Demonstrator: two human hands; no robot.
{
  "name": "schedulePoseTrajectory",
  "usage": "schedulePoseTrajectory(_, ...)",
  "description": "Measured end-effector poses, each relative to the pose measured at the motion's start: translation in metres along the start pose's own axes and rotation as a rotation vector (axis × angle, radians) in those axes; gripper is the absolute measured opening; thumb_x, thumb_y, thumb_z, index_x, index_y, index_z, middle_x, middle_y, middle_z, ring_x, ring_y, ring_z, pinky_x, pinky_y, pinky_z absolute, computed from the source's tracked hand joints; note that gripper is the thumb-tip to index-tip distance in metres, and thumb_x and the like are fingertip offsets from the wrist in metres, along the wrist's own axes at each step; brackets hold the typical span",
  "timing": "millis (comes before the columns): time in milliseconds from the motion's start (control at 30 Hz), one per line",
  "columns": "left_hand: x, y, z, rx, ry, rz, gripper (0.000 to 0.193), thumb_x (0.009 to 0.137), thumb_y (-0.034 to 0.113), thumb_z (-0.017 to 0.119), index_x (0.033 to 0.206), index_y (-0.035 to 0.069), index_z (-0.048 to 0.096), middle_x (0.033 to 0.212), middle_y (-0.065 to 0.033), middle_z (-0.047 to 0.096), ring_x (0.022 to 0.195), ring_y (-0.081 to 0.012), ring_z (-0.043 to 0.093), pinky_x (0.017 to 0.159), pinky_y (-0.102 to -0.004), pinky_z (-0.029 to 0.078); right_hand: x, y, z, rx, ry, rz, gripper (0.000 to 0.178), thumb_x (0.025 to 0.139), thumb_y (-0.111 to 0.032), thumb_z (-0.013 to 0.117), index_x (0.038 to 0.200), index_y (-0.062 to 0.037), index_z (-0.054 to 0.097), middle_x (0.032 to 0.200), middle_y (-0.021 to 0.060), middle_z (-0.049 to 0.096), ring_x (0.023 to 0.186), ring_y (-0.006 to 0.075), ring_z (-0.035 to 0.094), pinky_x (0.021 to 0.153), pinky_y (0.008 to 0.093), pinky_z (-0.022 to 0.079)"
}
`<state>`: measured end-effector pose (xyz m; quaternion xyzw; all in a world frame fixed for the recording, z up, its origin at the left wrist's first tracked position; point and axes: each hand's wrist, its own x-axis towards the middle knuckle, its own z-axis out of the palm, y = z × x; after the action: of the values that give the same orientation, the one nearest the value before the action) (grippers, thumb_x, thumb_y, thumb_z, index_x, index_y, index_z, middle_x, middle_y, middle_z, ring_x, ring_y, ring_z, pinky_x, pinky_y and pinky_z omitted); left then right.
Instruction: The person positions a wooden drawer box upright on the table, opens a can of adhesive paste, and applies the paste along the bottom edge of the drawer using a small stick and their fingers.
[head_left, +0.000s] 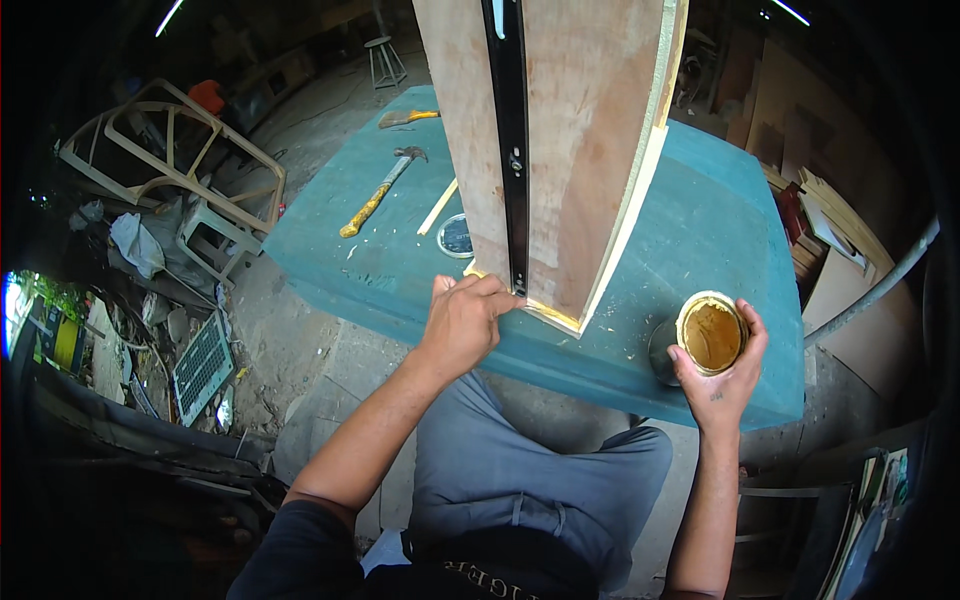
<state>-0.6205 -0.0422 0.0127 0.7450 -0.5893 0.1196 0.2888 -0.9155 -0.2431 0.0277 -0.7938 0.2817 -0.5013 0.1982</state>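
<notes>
A tall wooden drawer-like panel [575, 180] stands on the teal table, with a black metal slide rail [510, 150] running down its face. Yellowish paste lines its lower edge. My left hand [460, 318] is at that edge, fingers drawn together and the index fingertip touching it beside the rail's bottom end. Whatever those fingers may hold is too small or hidden to make out. At the right, my right hand [728, 375] grips an open tin [712, 335] of yellow-brown paste, thumb on the near side and fingers round its right side, the mouth tipped toward me.
On the teal table [330, 240] lie a claw hammer [380, 195], a yellow-handled brush [408, 118], a thin wood strip [438, 208] and a round dark lid [455, 237]. A wooden frame [170, 150] and plastic stool [215, 235] stand left; boards [850, 215] lean right.
</notes>
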Motion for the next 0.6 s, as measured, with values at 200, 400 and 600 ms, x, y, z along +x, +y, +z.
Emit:
schedulePoseTrajectory(200, -0.004, -0.002, 0.023, -0.002, 0.020, 0.026, 0.036, 0.081, -0.004, 0.066, 0.103, 0.019, 0.085, 0.094, 0.0009, 0.070, 0.092, -0.0219, 0.067, 0.085, -0.0417, 0.038, -0.001, -0.001, 0.001, 0.006, -0.003, 0.010, 0.102, 0.068, -0.026, 0.100, 0.149, 0.0021, 0.046, 0.139, 0.0202, 0.058, 0.128, 0.0331, 0.062, 0.111, 0.0428, 0.050)
schedulePoseTrajectory(400, 0.006, 0.002, 0.018, -0.043, -0.015, 0.025, 0.037, 0.080, -0.005, 0.067, 0.102, 0.019, 0.085, 0.093, 0.0020, 0.068, 0.092, -0.0212, 0.067, 0.086, -0.0412, 0.038, -0.001, 0.001, -0.001, 0.008, 0.000, -0.007, 0.101, 0.068, -0.026, 0.100, 0.149, 0.0026, 0.046, 0.140, 0.0204, 0.057, 0.128, 0.0335, 0.062, 0.111, 0.0429, 0.050)
schedulePoseTrajectory(600, 0.003, 0.007, 0.026, 0.019, 0.122, 0.101, 0.041, 0.075, -0.009, 0.068, 0.101, 0.017, 0.085, 0.090, 0.0003, 0.065, 0.086, -0.0206, 0.066, 0.083, -0.0398, 0.038, -0.001, 0.003, 0.002, 0.007, -0.005, -0.018, 0.102, 0.068, -0.027, 0.100, 0.149, 0.0028, 0.045, 0.141, 0.0207, 0.056, 0.128, 0.0337, 0.062, 0.110, 0.0430, 0.050)
